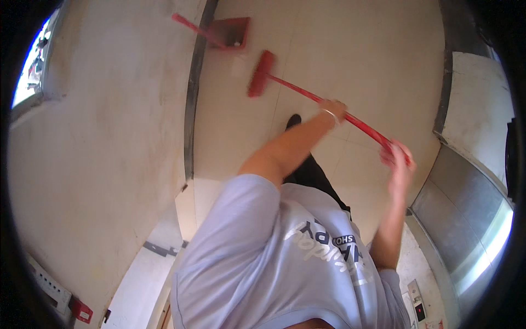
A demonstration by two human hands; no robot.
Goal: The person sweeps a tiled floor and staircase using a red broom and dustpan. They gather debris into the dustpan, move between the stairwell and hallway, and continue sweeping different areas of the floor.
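A red broom slants across the view, its wide head low over or on the tiled floor at upper centre. My left hand, with a pale bangle at its wrist, is closed around the middle of the handle. Near the handle's upper end, my right hand grips it, somewhat blurred. Beyond the broom head, beside the left wall, lies a red long-handled dustpan with a small pale bit in it. Whether the bristles touch the floor cannot be told.
A stained wall with a dark skirting strip runs along the left. On the right are another low wall and grey tiled panels. My dark shoe is on the pale floor below the broom.
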